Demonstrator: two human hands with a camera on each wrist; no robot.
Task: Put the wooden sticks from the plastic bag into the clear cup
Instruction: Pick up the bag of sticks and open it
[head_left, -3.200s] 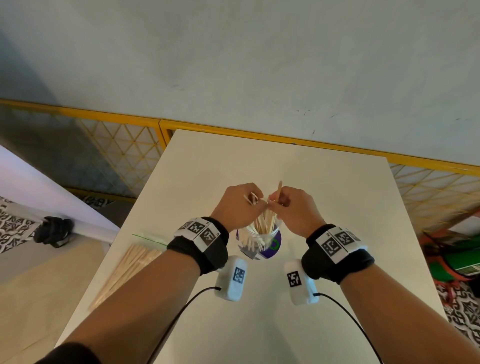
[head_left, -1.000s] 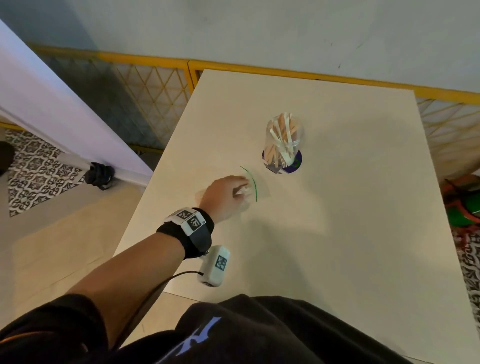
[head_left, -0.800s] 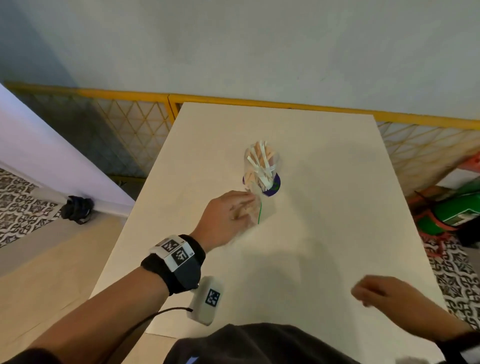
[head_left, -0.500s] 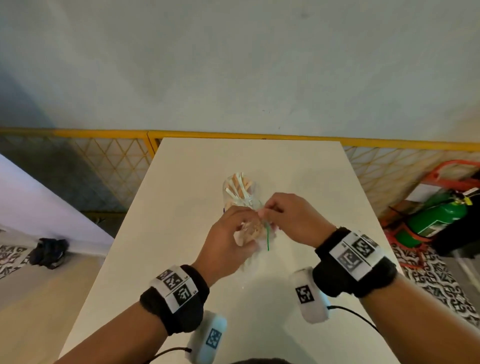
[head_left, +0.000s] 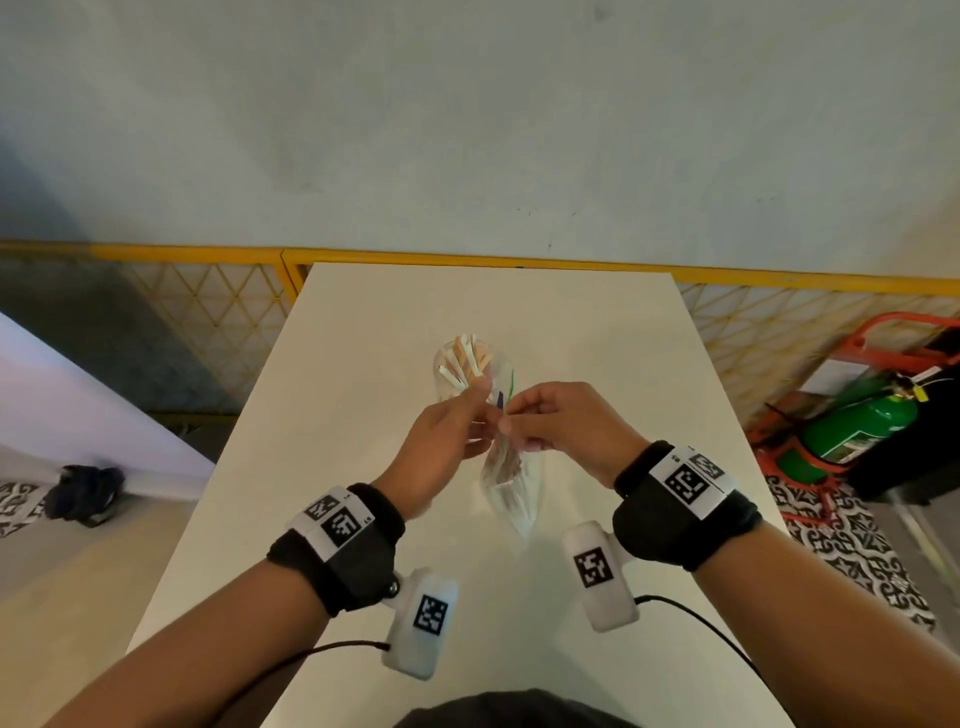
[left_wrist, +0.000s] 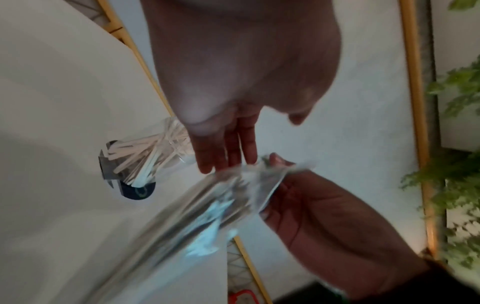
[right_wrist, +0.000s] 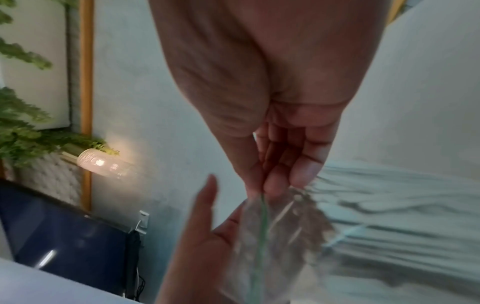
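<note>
Pinching the plastic bag (head_left: 511, 501) with my right hand (head_left: 566, 421), left hand (head_left: 441, 441) spread, I'm seeing wooden sticks (head_left: 503, 462) still bagged; clear cup (head_left: 451, 375) part-filled.

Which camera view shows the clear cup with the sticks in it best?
The left wrist view: the clear cup shows nearly whole, with the wooden sticks and the dark base. In the head view the left hand and the plastic bag hide its lower part. The right wrist view does not show it.

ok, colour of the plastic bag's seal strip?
Green: the plastic bag's seal strip shows best in the right wrist view.
</note>
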